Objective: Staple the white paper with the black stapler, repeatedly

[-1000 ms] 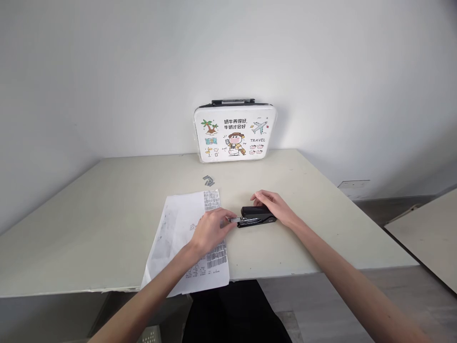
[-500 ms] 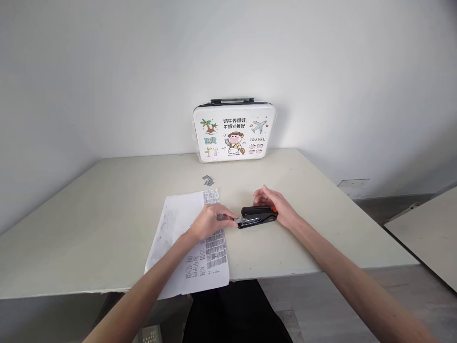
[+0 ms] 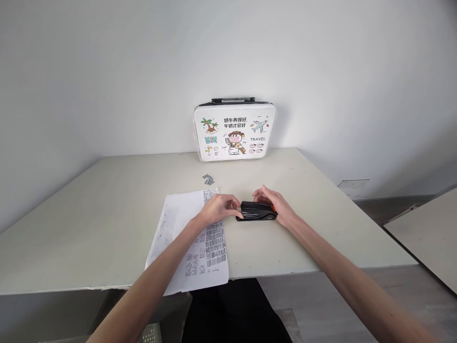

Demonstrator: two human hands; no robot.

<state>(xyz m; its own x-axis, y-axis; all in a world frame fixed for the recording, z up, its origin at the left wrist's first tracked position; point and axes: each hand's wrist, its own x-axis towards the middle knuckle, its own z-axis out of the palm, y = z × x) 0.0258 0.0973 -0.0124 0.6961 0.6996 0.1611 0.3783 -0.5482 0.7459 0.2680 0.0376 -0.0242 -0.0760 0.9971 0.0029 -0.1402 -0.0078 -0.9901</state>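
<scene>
A black stapler [image 3: 257, 212] with an orange part at its rear lies on the table in front of me. My right hand [image 3: 278, 205] is curled around the rear end, its fingertips partly hidden behind the stapler. At the front end, the thumb and bent fingers of my left hand [image 3: 221, 208] pinch the stapler's nose. Under my left wrist lie printed sheets of paper [image 3: 185, 214], with barcode-like strips along their right side. Several grey staple strips [image 3: 208, 179] sit in a small pile just beyond the paper.
A white carry case [image 3: 235, 136] with cartoon prints and a black handle leans against the wall at the table's back. The paper hangs slightly over the front edge of the table [image 3: 89, 228]. Another pale surface [image 3: 428, 228] stands to the right.
My left hand has moved right and slightly away from me, over the stapler's nose. The silver part that stuck out of the front has gone inside. My right hand stays at the rear.
</scene>
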